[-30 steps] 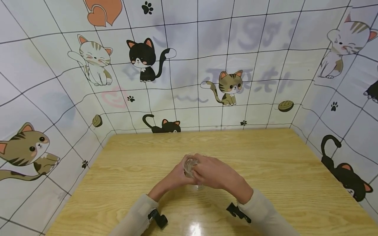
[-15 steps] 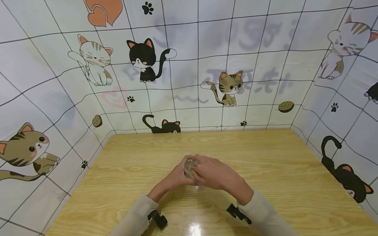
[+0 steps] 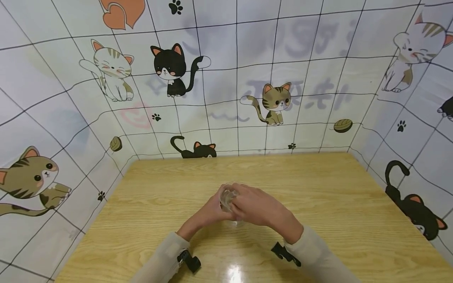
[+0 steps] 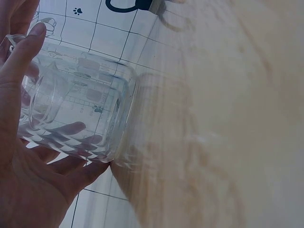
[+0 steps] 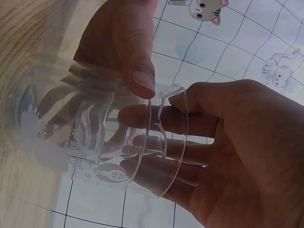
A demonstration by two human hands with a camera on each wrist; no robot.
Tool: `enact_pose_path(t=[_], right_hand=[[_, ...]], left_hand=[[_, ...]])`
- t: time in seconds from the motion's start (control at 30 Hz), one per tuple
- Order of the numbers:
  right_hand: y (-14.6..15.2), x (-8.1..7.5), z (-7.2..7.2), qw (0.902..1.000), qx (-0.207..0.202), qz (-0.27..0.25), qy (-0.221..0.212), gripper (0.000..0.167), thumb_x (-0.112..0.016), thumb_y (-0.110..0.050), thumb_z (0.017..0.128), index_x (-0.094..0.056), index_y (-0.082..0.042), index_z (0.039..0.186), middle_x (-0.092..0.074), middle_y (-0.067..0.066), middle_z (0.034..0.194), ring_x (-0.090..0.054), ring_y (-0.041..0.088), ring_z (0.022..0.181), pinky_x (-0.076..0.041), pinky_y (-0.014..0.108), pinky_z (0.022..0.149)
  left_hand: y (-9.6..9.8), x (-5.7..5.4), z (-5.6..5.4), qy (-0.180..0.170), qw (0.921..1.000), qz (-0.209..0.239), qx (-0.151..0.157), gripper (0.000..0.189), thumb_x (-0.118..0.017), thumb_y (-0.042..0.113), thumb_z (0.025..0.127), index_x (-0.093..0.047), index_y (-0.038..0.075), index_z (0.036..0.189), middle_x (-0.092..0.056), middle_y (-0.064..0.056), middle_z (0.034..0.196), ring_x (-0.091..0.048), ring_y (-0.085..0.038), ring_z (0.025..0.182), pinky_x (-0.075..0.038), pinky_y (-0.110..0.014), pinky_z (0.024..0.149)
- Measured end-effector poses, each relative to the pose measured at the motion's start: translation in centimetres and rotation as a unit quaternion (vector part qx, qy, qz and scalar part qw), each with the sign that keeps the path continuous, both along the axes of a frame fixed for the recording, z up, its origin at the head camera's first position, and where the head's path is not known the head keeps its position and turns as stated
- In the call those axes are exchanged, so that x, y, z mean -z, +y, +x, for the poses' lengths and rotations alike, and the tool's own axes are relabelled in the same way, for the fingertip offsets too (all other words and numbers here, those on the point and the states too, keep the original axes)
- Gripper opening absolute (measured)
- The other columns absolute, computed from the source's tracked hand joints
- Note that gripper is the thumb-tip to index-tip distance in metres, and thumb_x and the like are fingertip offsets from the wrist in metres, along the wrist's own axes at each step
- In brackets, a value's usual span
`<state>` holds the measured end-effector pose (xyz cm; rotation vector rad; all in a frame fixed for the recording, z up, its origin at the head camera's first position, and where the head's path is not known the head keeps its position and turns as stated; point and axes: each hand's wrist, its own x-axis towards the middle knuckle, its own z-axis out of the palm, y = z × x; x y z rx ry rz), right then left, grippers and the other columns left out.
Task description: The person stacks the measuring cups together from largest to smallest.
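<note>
A large clear glass beaker point(image 5: 54, 154) with white print stands in front of me, its base close to the tabletop; I cannot tell whether it touches. My left hand point(image 3: 214, 208) wraps round its side, thumb on one side and fingers on the other. Inside it sits a smaller clear beaker point(image 4: 59, 97). My right hand point(image 3: 256, 206) is at the big beaker's mouth, its fingers point(image 5: 190, 121) bent and seen through the glass around the small beaker. Overlapping clear glass blurs exactly where those fingertips touch. In the head view the hands hide most of both beakers.
The wooden table point(image 3: 170, 184) extends to a back wall point(image 3: 219, 86) and side walls covered with cat-print sheeting. Black straps point(image 3: 189, 262) sit on both beige sleeves point(image 3: 315, 251).
</note>
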<state>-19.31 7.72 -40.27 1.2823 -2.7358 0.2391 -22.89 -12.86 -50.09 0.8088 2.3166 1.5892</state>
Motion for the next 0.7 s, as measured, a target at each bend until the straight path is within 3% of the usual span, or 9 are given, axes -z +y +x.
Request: enact_pose_path(t=[0.23, 0.47, 0.7], right_hand=[[-0.03, 0.07, 0.12, 1.0, 0.002, 0.007, 0.002, 0.042, -0.052, -0.024, 0.107, -0.056, -0.02, 0.065, -0.058, 0.012, 0.148, -0.065, 0.024, 0.12, -0.057, 0.032, 0.08], [-0.12, 0.32, 0.24, 0.9999, 0.003, 0.0, -0.013, 0.049, -0.05, -0.024, 0.108, -0.051, -0.021, 0.059, -0.054, 0.012, 0.153, -0.065, 0.027, 0.122, -0.049, 0.028, 0.071], [0.02, 0.1, 0.02, 1.0, -0.005, -0.004, 0.002, 0.047, -0.05, -0.022, 0.107, -0.05, -0.021, 0.06, -0.055, 0.013, 0.152, -0.063, 0.029, 0.128, -0.052, 0.03, 0.076]], left_hand=[[-0.02, 0.27, -0.07, 0.001, 1.0, -0.004, -0.002, 0.09, -0.085, 0.028, 0.086, -0.029, 0.03, 0.156, -0.051, -0.003, 0.149, -0.055, -0.018, 0.129, -0.05, -0.034, 0.105], [-0.11, 0.33, 0.27, -0.004, 0.9999, -0.008, -0.007, 0.088, -0.085, 0.028, 0.085, -0.031, 0.031, 0.155, -0.05, -0.002, 0.15, -0.056, -0.019, 0.128, -0.051, -0.034, 0.101], [-0.02, 0.08, 0.07, -0.004, 0.9999, -0.008, -0.006, 0.085, -0.084, 0.028, 0.087, -0.031, 0.035, 0.153, -0.051, 0.001, 0.147, -0.057, -0.017, 0.125, -0.052, -0.032, 0.099]])
